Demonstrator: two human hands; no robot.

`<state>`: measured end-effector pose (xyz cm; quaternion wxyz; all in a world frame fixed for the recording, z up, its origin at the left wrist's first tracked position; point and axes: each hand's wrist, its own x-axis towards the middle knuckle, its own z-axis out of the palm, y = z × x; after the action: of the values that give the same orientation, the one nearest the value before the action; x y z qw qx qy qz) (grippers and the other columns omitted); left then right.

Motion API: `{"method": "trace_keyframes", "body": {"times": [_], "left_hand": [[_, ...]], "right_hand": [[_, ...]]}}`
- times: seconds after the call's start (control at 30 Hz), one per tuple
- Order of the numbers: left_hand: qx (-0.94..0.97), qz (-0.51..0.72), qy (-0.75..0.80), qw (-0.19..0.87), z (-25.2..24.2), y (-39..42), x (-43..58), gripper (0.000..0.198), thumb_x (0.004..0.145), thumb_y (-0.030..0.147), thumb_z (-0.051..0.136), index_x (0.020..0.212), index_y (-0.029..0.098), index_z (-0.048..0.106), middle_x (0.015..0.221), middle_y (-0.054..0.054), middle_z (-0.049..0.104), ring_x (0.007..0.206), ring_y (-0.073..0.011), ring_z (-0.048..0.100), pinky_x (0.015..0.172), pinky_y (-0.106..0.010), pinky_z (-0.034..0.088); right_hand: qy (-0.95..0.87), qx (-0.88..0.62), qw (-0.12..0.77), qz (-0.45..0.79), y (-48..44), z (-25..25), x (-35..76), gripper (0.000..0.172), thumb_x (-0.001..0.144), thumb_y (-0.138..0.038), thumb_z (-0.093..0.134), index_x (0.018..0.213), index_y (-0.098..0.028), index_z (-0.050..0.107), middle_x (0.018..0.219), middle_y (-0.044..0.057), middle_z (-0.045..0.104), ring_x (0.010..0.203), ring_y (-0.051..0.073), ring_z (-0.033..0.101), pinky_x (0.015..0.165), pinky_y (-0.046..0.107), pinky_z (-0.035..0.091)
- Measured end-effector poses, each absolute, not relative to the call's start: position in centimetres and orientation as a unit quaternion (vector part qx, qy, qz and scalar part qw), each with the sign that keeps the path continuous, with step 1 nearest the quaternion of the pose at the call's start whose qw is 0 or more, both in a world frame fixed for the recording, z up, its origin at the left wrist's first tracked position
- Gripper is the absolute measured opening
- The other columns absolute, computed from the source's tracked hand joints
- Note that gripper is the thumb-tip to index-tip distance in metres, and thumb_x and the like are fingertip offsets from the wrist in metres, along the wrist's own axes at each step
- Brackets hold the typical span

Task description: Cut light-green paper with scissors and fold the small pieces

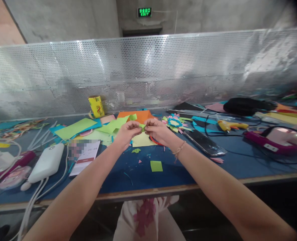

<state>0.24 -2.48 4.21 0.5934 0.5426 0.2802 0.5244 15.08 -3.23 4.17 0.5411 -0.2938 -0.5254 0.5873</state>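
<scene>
Between my two hands, above the middle of the table, is a small piece of green paper (142, 127). My left hand (128, 132) pinches its left side and my right hand (157, 130) pinches its right side, fingertips almost meeting. Part of the paper is hidden by the fingers. Below them a green paper square (156, 166) lies flat, and a small folded green piece (136, 151) sits nearer the hands. Pale yellow paper (140, 142) lies under the hands, with larger green sheets (113, 125) and an orange sheet (138, 115) behind.
On the left are a lit phone (86, 158), a white power bank (47, 163) with cables and a yellow packet (96, 106). To the right lie a paper flower (174, 122), a dark phone (205, 143), a yellow glue gun (231, 126) and a purple power strip (271, 143). A perforated metal screen (143, 73) borders the back.
</scene>
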Motion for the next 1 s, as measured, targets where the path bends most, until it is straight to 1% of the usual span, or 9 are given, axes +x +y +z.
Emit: {"method": "trace_keyframes", "body": {"times": [0.23, 0.4, 0.5, 0.7, 0.87, 1.0], "left_hand": [[0.553, 0.524, 0.275, 0.586, 3.8, -2.0, 0.2, 0.014, 0.055, 0.012, 0.068, 0.066, 0.014, 0.059, 0.066, 0.001, 0.059, 0.065, -0.0083, 0.054, 0.067, -0.025, 0.042], [0.527, 0.502, 0.255, 0.636, 4.0, -2.2, 0.0, 0.014, 0.056, 0.009, 0.066, 0.065, 0.015, 0.058, 0.066, 0.002, 0.058, 0.067, -0.008, 0.054, 0.068, -0.024, 0.042], [0.518, 0.483, 0.245, 0.662, 4.2, -2.3, -0.2, 0.015, 0.057, 0.007, 0.064, 0.067, 0.016, 0.058, 0.069, 0.002, 0.057, 0.069, -0.0077, 0.054, 0.069, -0.023, 0.042], [0.516, 0.461, 0.224, 0.686, 4.2, -2.1, -0.5, 0.026, 0.058, 0.005, 0.064, 0.079, 0.02, 0.061, 0.073, 0.002, 0.054, 0.069, -0.0068, 0.053, 0.067, -0.022, 0.043], [0.525, 0.456, 0.198, 0.691, 4.2, -2.0, -0.8, 0.026, 0.058, 0.006, 0.066, 0.081, 0.02, 0.062, 0.076, 0.002, 0.056, 0.069, -0.0061, 0.053, 0.065, -0.021, 0.042], [0.522, 0.457, 0.214, 0.687, 4.2, -1.9, -0.8, 0.025, 0.057, 0.005, 0.067, 0.077, 0.018, 0.062, 0.072, 0.002, 0.057, 0.066, -0.0057, 0.055, 0.063, -0.021, 0.042]], "right_hand": [[-0.533, -0.273, 0.541, 0.591, -3.5, 4.4, 14.9, 0.016, 0.057, -0.014, 0.067, 0.068, -0.018, 0.055, 0.065, -0.005, 0.05, 0.064, 0.007, 0.048, 0.067, 0.025, 0.037], [-0.535, -0.27, 0.54, 0.591, -3.9, 4.7, 14.9, 0.015, 0.058, -0.014, 0.066, 0.066, -0.018, 0.055, 0.064, -0.005, 0.049, 0.064, 0.007, 0.047, 0.067, 0.025, 0.037], [-0.528, -0.269, 0.538, 0.6, -4.0, 4.7, 14.9, 0.015, 0.058, -0.013, 0.066, 0.066, -0.019, 0.054, 0.065, -0.005, 0.049, 0.064, 0.008, 0.048, 0.067, 0.026, 0.038], [-0.521, -0.266, 0.53, 0.614, -3.8, 4.7, 15.0, 0.016, 0.058, -0.012, 0.067, 0.066, -0.018, 0.055, 0.065, -0.004, 0.05, 0.064, 0.008, 0.048, 0.067, 0.026, 0.039], [-0.518, -0.263, 0.53, 0.618, -3.7, 4.7, 15.1, 0.014, 0.058, -0.012, 0.067, 0.065, -0.018, 0.056, 0.064, -0.004, 0.051, 0.063, 0.007, 0.049, 0.067, 0.025, 0.039], [-0.519, -0.265, 0.529, 0.617, -3.5, 4.6, 15.1, 0.014, 0.059, -0.011, 0.067, 0.065, -0.018, 0.056, 0.065, -0.004, 0.052, 0.063, 0.007, 0.049, 0.067, 0.026, 0.04]]}}
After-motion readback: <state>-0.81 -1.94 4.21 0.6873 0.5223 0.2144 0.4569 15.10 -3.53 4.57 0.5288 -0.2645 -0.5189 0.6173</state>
